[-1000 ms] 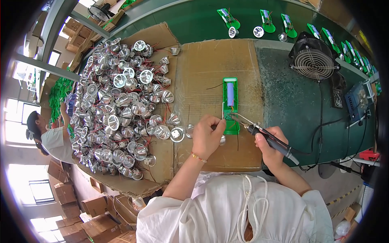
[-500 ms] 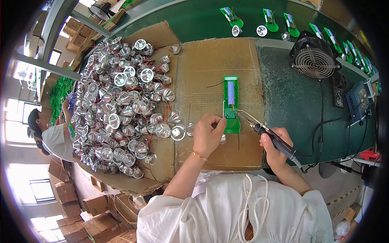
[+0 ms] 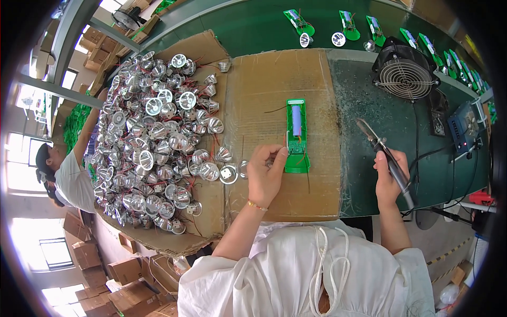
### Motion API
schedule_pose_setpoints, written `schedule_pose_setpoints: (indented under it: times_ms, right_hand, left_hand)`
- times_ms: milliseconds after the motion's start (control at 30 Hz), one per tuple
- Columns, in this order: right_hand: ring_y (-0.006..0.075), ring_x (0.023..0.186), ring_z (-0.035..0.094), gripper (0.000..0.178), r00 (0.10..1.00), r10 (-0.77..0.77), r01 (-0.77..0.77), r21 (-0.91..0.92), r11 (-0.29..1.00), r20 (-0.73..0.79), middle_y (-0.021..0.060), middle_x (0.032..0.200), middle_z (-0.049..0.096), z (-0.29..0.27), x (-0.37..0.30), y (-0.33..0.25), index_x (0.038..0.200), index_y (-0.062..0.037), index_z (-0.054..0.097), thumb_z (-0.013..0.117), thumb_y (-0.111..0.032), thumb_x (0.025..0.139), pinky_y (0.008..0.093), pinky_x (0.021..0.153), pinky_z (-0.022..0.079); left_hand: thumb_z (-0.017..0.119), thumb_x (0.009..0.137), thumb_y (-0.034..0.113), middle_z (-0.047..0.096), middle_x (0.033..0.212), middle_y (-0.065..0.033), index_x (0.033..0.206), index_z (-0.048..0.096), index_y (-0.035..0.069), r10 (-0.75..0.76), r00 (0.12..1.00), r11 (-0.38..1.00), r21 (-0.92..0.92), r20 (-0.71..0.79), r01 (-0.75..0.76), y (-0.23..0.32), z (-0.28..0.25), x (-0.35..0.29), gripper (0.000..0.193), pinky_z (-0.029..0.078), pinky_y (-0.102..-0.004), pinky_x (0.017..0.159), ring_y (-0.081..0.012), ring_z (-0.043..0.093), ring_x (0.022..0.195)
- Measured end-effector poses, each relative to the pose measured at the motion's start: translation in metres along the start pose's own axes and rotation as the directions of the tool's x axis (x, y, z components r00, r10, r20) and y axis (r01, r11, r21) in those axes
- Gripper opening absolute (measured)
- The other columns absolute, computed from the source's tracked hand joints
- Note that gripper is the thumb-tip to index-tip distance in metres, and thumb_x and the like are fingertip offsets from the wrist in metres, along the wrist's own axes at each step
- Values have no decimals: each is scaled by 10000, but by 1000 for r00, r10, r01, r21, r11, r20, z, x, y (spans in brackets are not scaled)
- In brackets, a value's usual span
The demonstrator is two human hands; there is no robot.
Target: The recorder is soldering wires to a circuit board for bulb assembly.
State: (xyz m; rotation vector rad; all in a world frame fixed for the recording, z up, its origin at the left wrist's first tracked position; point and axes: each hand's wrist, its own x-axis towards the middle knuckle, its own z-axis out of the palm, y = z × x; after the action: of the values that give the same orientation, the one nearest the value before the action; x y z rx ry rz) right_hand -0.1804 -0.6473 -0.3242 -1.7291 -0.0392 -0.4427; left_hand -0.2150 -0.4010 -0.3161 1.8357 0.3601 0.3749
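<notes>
A green plastic housing (image 3: pixel 297 164) lies upright before me on the cardboard, with a purple cylindrical battery (image 3: pixel 297 121) in its upper part and a small green circuit board (image 3: pixel 296 146) below that. Thin red and dark wires run over the board. At the housing's left edge, my left hand (image 3: pixel 265 171) is closed in a pinch on a thin wire by the board; a shiny piece, partly hidden, shows behind its fingers. To the right, over the green table, my right hand (image 3: pixel 392 174) grips a soldering iron (image 3: pixel 393 168), its tip pointing up and left, apart from the housing.
A heap of silver reflectors (image 3: pixel 158 142) with red wires covers the left cardboard. A black fan (image 3: pixel 405 79) and a blue soldering station (image 3: pixel 466 127) stand at right. Several green housings (image 3: pixel 298 22) line the back. Another person (image 3: pixel 74 174) is at far left.
My right hand has drawn the soldering iron away from the board, to the right and slightly up. My left hand stays at the housing. The other person's arm has stretched upward.
</notes>
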Motion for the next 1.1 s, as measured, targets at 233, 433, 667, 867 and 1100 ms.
schedule_pose_setpoints:
  times_ms: [233, 433, 667, 867, 1100]
  right_hand:
    - [94, 519, 525, 154, 955, -39, 14, 87, 996, 294, 69, 643, 539, 18, -31, -10, 830, 15, 486, 614, -62, 791, 216, 459, 436]
    - [84, 510, 527, 178, 926, -2, -45, 115, 992, 377, 85, 636, 565, 34, -37, -15, 796, 7, 482, 630, -90, 794, 210, 463, 426]
    - [42, 518, 463, 169, 939, 104, -159, 147, 976, 327, 12, 598, 547, 39, -38, -20, 763, -3, 520, 666, -88, 766, 204, 472, 377]
    - [38, 521, 464, 182, 936, 109, -163, 137, 977, 335, 13, 598, 552, 38, -38, -21, 752, -6, 513, 666, -104, 771, 202, 477, 380]
    - [92, 514, 538, 145, 939, 113, -182, 193, 964, 324, 77, 631, 564, 36, -38, -25, 818, 3, 485, 607, -74, 803, 213, 469, 451]
  left_hand:
    - [643, 788, 123, 538, 787, -86, 746, 611, -13, 112, 965, 954, 245, 238, -171, 5, -7, 2, 146, 432, -265, 549, -162, 537, 617]
    - [646, 774, 117, 538, 774, -92, 732, 618, -6, 69, 974, 953, 275, 217, -129, 7, -6, 2, 132, 431, -269, 534, -171, 537, 596]
    - [645, 767, 111, 540, 774, -92, 726, 617, -5, 66, 970, 959, 253, 236, -126, 5, -7, 3, 126, 429, -267, 536, -169, 532, 595]
    - [643, 765, 107, 540, 780, -88, 724, 616, -6, 44, 965, 965, 238, 258, -108, 3, -8, 3, 123, 425, -264, 539, -165, 524, 604]
    - [645, 766, 111, 536, 775, -81, 722, 615, -8, 54, 966, 966, 230, 251, -114, 3, -8, 3, 130, 419, -258, 542, -156, 515, 603]
